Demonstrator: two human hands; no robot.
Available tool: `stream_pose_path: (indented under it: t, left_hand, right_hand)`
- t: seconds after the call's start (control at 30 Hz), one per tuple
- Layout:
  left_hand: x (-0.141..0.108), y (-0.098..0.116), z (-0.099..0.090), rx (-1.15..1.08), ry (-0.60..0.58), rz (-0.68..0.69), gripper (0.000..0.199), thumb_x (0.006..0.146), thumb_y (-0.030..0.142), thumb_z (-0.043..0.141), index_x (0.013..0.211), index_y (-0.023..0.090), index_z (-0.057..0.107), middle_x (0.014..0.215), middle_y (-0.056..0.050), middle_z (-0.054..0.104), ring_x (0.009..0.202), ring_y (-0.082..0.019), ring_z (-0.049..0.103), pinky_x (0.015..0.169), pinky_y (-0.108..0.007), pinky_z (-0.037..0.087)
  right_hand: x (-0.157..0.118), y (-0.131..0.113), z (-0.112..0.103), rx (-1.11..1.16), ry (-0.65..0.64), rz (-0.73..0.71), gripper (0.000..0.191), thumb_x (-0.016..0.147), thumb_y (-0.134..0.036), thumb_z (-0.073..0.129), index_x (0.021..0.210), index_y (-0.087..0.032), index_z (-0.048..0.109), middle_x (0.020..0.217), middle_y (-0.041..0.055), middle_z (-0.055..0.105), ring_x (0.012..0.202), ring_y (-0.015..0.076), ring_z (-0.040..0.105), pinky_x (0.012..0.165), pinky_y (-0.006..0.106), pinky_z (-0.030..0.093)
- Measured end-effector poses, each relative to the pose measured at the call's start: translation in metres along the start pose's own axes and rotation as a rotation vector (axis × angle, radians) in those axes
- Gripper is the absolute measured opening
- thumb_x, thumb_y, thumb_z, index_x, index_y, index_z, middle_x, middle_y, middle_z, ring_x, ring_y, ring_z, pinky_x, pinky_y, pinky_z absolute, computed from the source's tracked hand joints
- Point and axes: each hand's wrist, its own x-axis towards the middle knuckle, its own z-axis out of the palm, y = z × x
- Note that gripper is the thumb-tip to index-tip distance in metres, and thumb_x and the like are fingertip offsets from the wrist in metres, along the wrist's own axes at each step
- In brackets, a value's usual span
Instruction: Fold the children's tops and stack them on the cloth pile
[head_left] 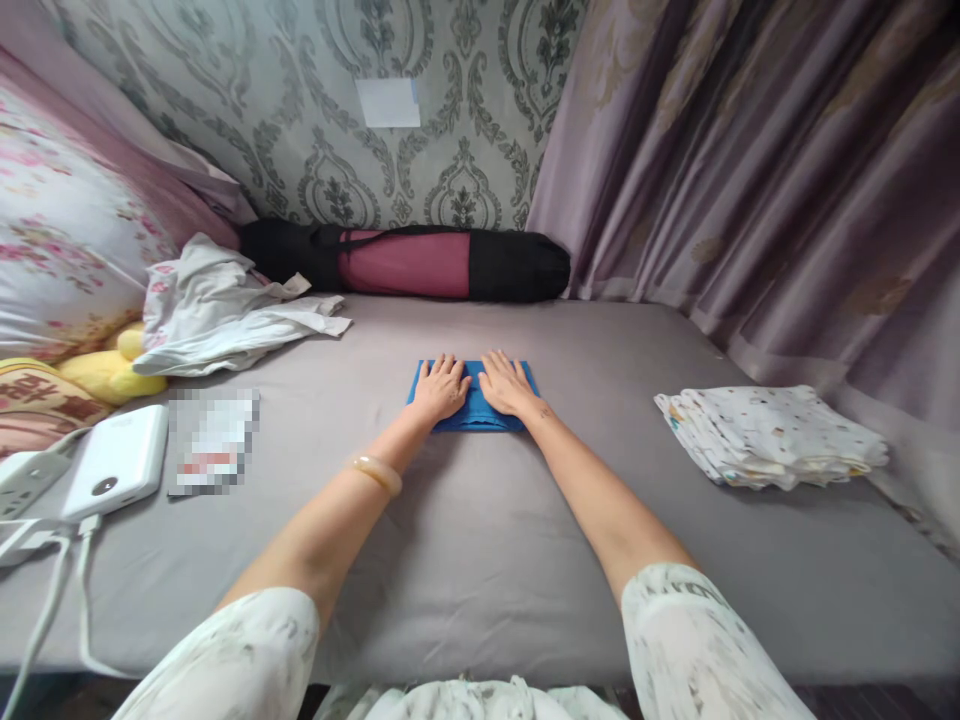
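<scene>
Left hand (443, 385) and right hand (508, 383) lie flat, open, gripping nothing, on the blue cloth (480, 412), left of the folded stack (772, 436).

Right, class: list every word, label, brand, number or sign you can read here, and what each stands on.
None can be read with certainty.
Yellow-edged cushion: large brown character, too unclear to quote.
Packet: pixelated, unreadable.
White power bank: round display, too small to read.
Right sleeve: letter-like marks, too blurred.
</scene>
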Motion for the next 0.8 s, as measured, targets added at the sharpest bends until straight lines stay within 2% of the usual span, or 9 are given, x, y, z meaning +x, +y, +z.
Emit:
stream_pose_path:
  t: [0.1, 0.23, 0.37, 0.5, 0.63, 0.8]
  left_hand:
    - [-0.010, -0.005, -0.005, -0.002, 0.022, -0.079, 0.058, 0.100, 0.044, 0.023, 0.144, 0.011, 0.041, 0.154, -0.017, 0.036, 0.146, -0.030, 0.024, 0.118, -0.053, 0.016]
    - [-0.017, -0.012, -0.004, -0.068, -0.048, -0.147, 0.064, 0.099, 0.047, 0.024, 0.148, 0.007, 0.033, 0.156, -0.020, 0.031, 0.146, -0.031, 0.024, 0.117, -0.051, 0.019]
    - [-0.015, -0.015, 0.001, -0.094, -0.033, -0.140, 0.064, 0.098, 0.049, 0.025, 0.148, 0.008, 0.032, 0.156, -0.019, 0.030, 0.146, -0.031, 0.024, 0.117, -0.050, 0.021]
    - [-0.016, -0.019, 0.000, -0.122, -0.046, -0.139, 0.063, 0.099, 0.049, 0.025, 0.148, 0.010, 0.033, 0.157, -0.018, 0.030, 0.146, -0.030, 0.023, 0.117, -0.050, 0.021]
    - [-0.029, -0.026, -0.005, -0.113, -0.033, -0.160, 0.066, 0.099, 0.051, 0.021, 0.149, 0.009, 0.032, 0.158, -0.019, 0.026, 0.148, -0.030, 0.020, 0.118, -0.050, 0.020]
    - [-0.046, -0.033, -0.002, -0.105, -0.048, -0.125, 0.066, 0.099, 0.050, 0.018, 0.150, 0.009, 0.029, 0.158, -0.018, 0.027, 0.147, -0.026, 0.022, 0.119, -0.048, 0.016]
  right_hand:
    - [-0.007, 0.011, -0.002, -0.004, 0.054, 0.093, 0.062, 0.100, -0.038, 0.018, 0.153, -0.006, 0.025, 0.161, 0.0116, 0.019, 0.149, 0.0227, 0.009, 0.120, 0.043, 0.007]
    - [-0.011, 0.020, 0.007, 0.009, -0.003, 0.160, 0.065, 0.100, -0.041, 0.018, 0.153, -0.003, 0.022, 0.161, 0.0130, 0.018, 0.149, 0.0236, 0.012, 0.120, 0.040, 0.011]
    - [-0.008, 0.020, 0.013, 0.012, 0.010, 0.161, 0.066, 0.099, -0.042, 0.018, 0.153, -0.003, 0.022, 0.161, 0.0126, 0.018, 0.149, 0.0240, 0.013, 0.120, 0.040, 0.012]
    - [-0.009, 0.023, 0.006, 0.039, -0.020, 0.159, 0.066, 0.099, -0.043, 0.016, 0.153, -0.006, 0.023, 0.161, 0.0119, 0.018, 0.149, 0.0235, 0.013, 0.120, 0.040, 0.013]
    - [-0.020, 0.028, 0.001, 0.052, -0.014, 0.188, 0.069, 0.099, -0.046, 0.012, 0.154, -0.006, 0.019, 0.162, 0.0141, 0.014, 0.149, 0.0247, 0.011, 0.120, 0.044, 0.013]
    - [-0.031, 0.031, 0.008, 0.044, -0.024, 0.191, 0.070, 0.099, -0.046, 0.011, 0.154, -0.004, 0.019, 0.161, 0.0144, 0.015, 0.149, 0.0241, 0.013, 0.120, 0.043, 0.011]
